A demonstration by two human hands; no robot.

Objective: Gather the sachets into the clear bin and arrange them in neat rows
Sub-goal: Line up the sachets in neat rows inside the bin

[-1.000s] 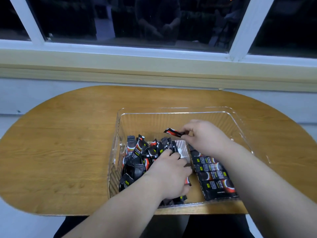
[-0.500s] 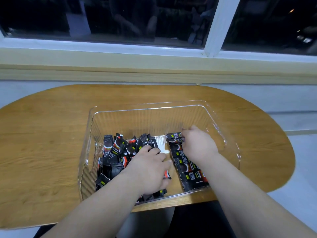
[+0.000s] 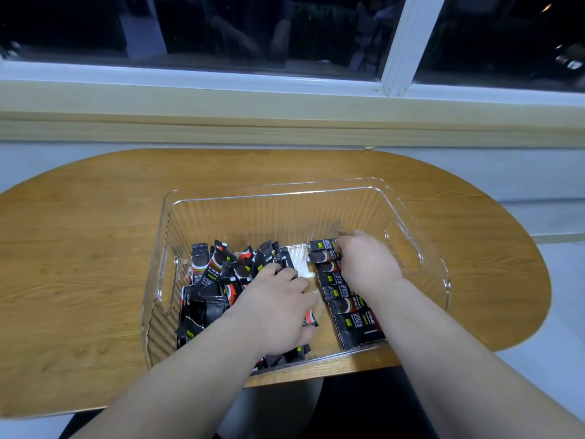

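In the clear bin [image 3: 272,185] on the worktop [image 3: 79,248] under a dark window [image 3: 221,26], the left hand [image 3: 275,308] covers the loose sachets [image 3: 209,280] at left, its grip hidden, while the right hand [image 3: 367,264] pinches the far sachet [image 3: 323,245] of the right-hand row [image 3: 345,308].

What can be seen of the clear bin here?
The clear bin is a transparent plastic tub with ribbed walls and a handle cutout in each short side. It stands upright on the wooden table, near its front edge. Inside, loose sachets heap on the left and a neat row of sachets lies on the right; the far part is bare. The left hand grips loose sachets; the right hand touches the row's far end.
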